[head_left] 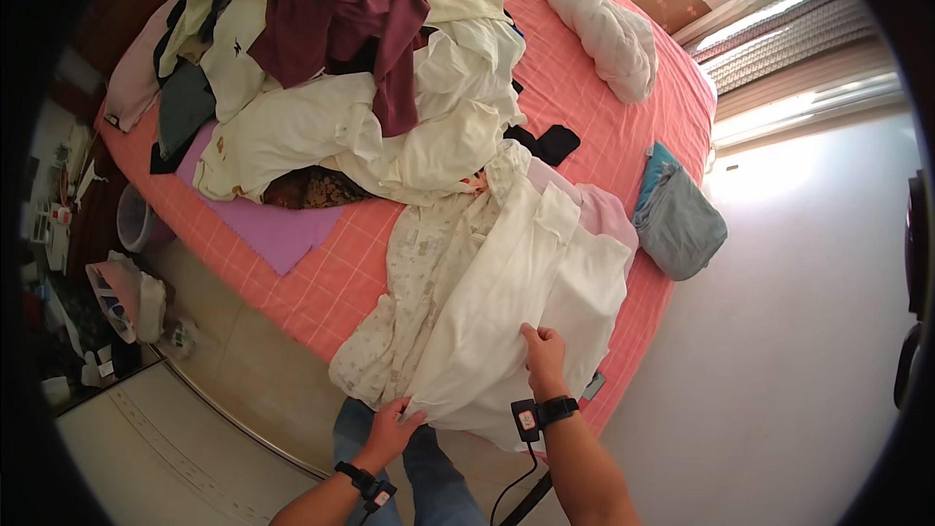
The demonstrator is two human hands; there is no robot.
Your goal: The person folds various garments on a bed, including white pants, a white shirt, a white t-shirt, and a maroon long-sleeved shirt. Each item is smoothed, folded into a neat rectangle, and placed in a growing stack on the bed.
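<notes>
Two hands on cream garment (pixel 516 302) at near edge of bed (pixel 321 282) | left hand (pixel 390 429) pinches its lower corner, right hand (pixel 545 356) presses flat on cloth | we judge it light, limp, unbreakable | best held by corners or hem.
</notes>
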